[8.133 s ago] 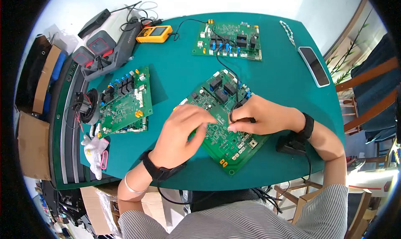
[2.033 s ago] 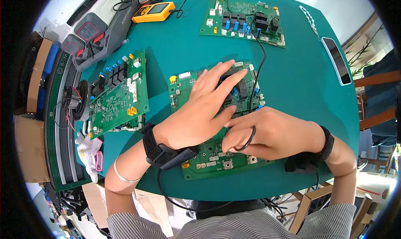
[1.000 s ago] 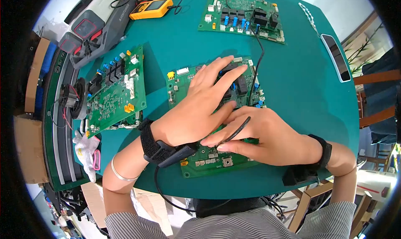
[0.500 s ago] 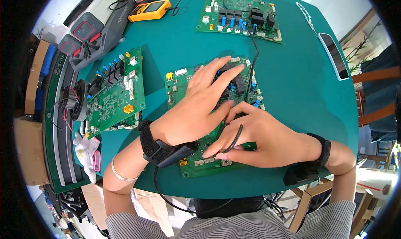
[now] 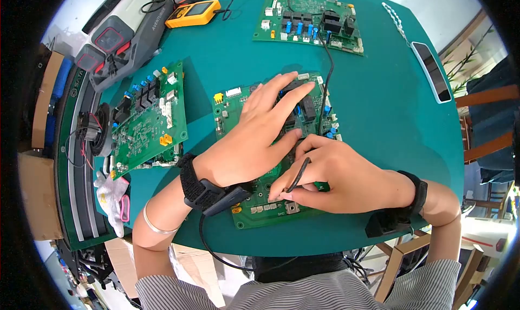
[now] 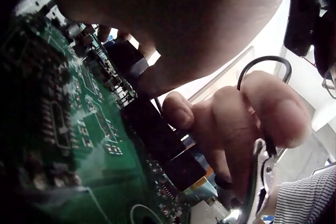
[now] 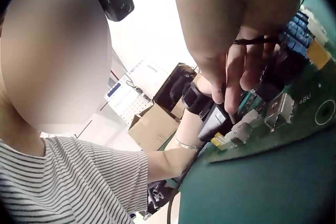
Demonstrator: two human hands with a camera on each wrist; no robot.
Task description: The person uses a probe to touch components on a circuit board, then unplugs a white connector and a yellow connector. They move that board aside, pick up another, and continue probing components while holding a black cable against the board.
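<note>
A green circuit board [image 5: 257,217] lies on the table before me, partly hidden by both hands. My left hand [image 5: 241,142] rests across it with fingers spread over the black relays near its far side. My right hand [image 5: 346,174] pinches a black cable [image 5: 298,175] between thumb and fingers, low over the board's near part. In the left wrist view, a silver alligator clip [image 6: 261,182] shows below the right thumb at the cable's end. White connectors [image 7: 247,125] line the board's edge beside the right fingertips in the right wrist view.
A yellow handheld meter [image 5: 192,13] sits at the back, wired to another circuit board [image 5: 319,25]. Stacked boards [image 5: 149,120], a speaker [image 5: 93,127] and a glove [image 5: 111,196] lie left. A phone [image 5: 431,72] rests at right.
Since the oldest frame, the board has turned and my left hand has come down onto it. Within the last two seconds, my right hand has shifted slightly toward the near edge with the cable.
</note>
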